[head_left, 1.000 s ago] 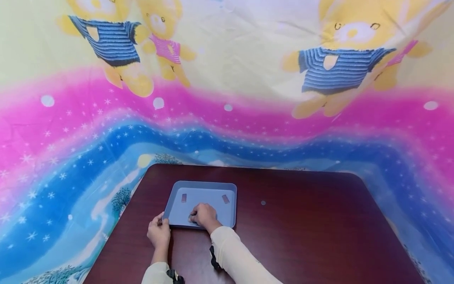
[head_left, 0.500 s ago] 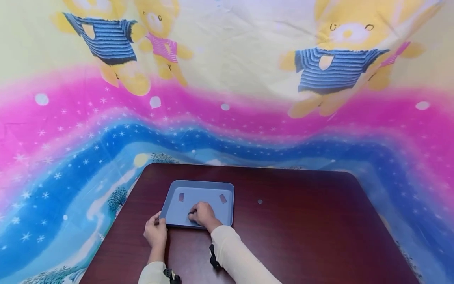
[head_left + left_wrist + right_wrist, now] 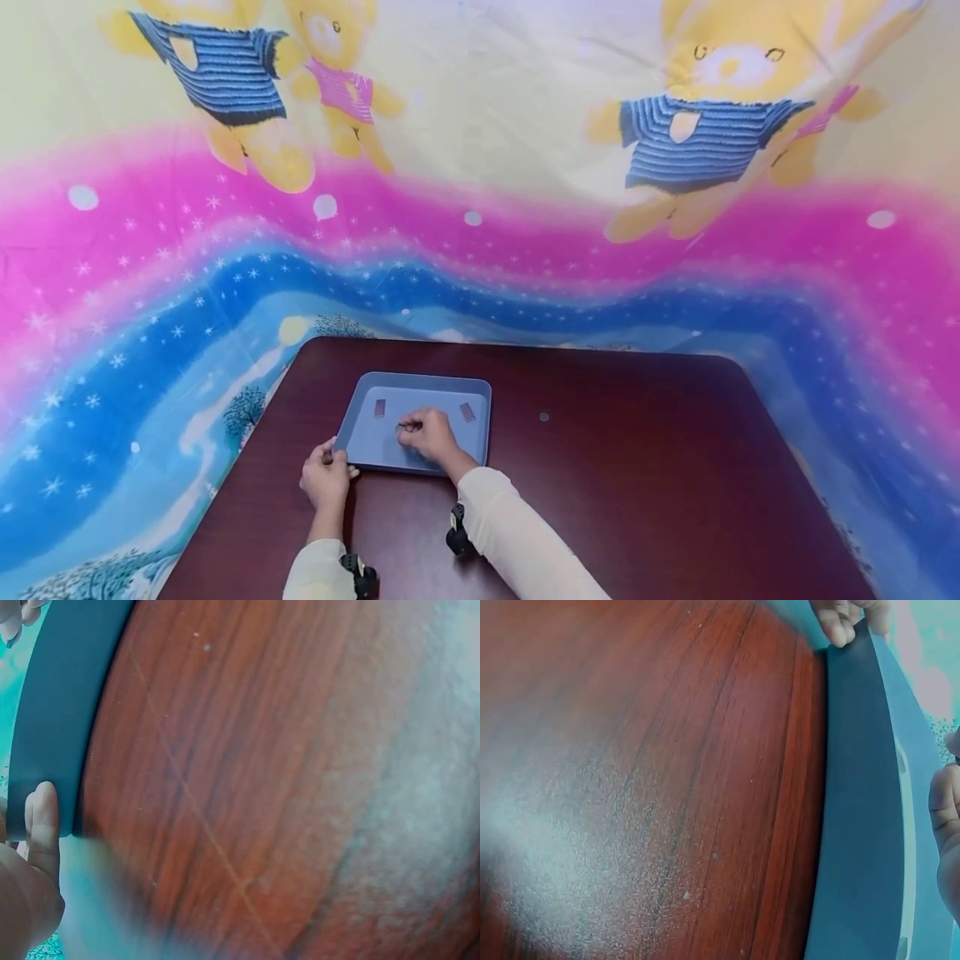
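Note:
A shallow blue-grey tray [image 3: 360, 442] stands on the table. My left hand [image 3: 326, 482] grips its near left corner; in the left wrist view a finger [image 3: 45, 817] presses along the outer wall. Over the tray, my right hand [image 3: 431, 435] pinches a small dark thing [image 3: 402, 427] between thumb and fingers, mostly hidden by them; I cannot tell what kind it is. Two small brownish rectangular pieces lie on the tray floor: one piece [image 3: 379, 408] at the back left, another piece [image 3: 467, 412] at the back right.
A small grey round disc [image 3: 544, 417], coin-like, lies on the dark red-brown wooden table [image 3: 637, 483] right of the tray. Behind the table hangs a printed cloth [image 3: 480, 275] with bears. Black wrist cameras sit on both cream sleeves [image 3: 517, 525].
My right hand has risen slightly from near the tray's front floor, with the small dark thing in its fingers. My left hand stays at the corner. The head view has shifted a little.

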The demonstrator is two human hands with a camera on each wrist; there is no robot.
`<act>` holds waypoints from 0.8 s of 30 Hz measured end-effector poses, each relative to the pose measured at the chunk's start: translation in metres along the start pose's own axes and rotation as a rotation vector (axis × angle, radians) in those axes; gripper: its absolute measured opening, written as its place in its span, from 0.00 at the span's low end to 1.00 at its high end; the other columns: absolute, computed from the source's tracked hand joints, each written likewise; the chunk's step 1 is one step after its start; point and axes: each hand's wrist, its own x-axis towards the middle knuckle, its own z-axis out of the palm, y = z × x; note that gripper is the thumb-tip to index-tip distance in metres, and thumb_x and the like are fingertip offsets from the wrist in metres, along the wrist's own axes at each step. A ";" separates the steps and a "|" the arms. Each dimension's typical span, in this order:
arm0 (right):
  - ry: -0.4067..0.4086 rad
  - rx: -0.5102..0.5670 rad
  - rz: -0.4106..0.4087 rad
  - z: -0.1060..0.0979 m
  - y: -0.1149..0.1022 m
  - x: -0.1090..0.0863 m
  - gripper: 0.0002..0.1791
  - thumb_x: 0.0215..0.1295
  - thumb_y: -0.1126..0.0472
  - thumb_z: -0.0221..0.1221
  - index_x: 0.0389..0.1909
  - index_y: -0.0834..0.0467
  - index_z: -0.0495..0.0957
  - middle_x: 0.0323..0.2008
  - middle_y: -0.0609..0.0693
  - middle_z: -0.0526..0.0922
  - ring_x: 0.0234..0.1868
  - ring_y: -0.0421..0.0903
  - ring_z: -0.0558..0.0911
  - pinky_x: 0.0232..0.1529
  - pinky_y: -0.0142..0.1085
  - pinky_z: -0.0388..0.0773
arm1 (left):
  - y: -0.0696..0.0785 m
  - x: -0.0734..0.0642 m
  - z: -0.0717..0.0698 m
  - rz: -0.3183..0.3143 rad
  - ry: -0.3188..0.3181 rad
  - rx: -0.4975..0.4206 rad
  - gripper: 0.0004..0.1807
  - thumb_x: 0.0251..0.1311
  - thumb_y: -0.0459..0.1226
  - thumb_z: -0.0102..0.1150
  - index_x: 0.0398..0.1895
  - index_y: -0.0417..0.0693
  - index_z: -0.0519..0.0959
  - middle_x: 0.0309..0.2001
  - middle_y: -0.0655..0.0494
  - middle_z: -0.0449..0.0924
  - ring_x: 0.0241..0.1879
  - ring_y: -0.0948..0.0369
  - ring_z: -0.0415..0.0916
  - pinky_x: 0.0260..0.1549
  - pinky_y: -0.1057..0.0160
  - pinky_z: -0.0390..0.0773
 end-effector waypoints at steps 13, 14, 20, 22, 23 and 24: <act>0.016 0.053 -0.046 -0.007 -0.007 -0.008 0.08 0.41 0.66 0.63 0.27 0.60 0.82 0.20 0.42 0.75 0.21 0.31 0.71 0.20 0.21 0.73 | 0.004 -0.002 -0.005 -0.045 -0.023 0.003 0.18 0.46 0.27 0.48 0.44 0.39 0.75 0.30 0.37 0.75 0.10 0.60 0.73 0.06 0.64 0.76; 0.019 0.056 -0.037 -0.009 -0.007 -0.010 0.08 0.41 0.66 0.63 0.28 0.60 0.82 0.20 0.42 0.75 0.21 0.32 0.71 0.20 0.21 0.73 | 0.004 -0.002 -0.005 -0.043 -0.031 0.007 0.18 0.47 0.28 0.47 0.44 0.39 0.74 0.30 0.37 0.75 0.10 0.60 0.73 0.06 0.63 0.76; -0.020 0.078 -0.007 -0.024 -0.010 -0.028 0.09 0.43 0.64 0.63 0.29 0.60 0.82 0.22 0.42 0.75 0.22 0.33 0.72 0.21 0.23 0.74 | 0.002 -0.005 -0.004 -0.012 -0.001 0.044 0.18 0.46 0.27 0.48 0.43 0.40 0.75 0.28 0.38 0.76 0.09 0.62 0.73 0.07 0.67 0.76; -0.024 0.086 -0.009 -0.028 -0.010 -0.032 0.09 0.44 0.64 0.63 0.30 0.60 0.82 0.22 0.42 0.75 0.22 0.33 0.72 0.21 0.23 0.74 | 0.003 -0.005 -0.004 -0.006 0.013 0.039 0.18 0.45 0.27 0.48 0.43 0.40 0.76 0.28 0.39 0.76 0.09 0.64 0.72 0.07 0.68 0.76; -0.019 0.089 -0.011 -0.030 -0.009 -0.033 0.10 0.44 0.64 0.63 0.30 0.61 0.82 0.22 0.42 0.75 0.22 0.33 0.72 0.21 0.23 0.74 | 0.004 -0.005 -0.004 -0.004 0.014 0.036 0.18 0.45 0.26 0.48 0.43 0.40 0.76 0.28 0.38 0.76 0.08 0.64 0.72 0.07 0.67 0.76; -0.014 0.091 -0.012 -0.032 -0.009 -0.034 0.10 0.43 0.64 0.63 0.30 0.61 0.82 0.22 0.42 0.75 0.22 0.33 0.72 0.21 0.23 0.74 | 0.004 -0.004 -0.004 0.000 0.013 0.036 0.18 0.45 0.26 0.48 0.43 0.40 0.76 0.28 0.38 0.76 0.08 0.65 0.72 0.07 0.67 0.76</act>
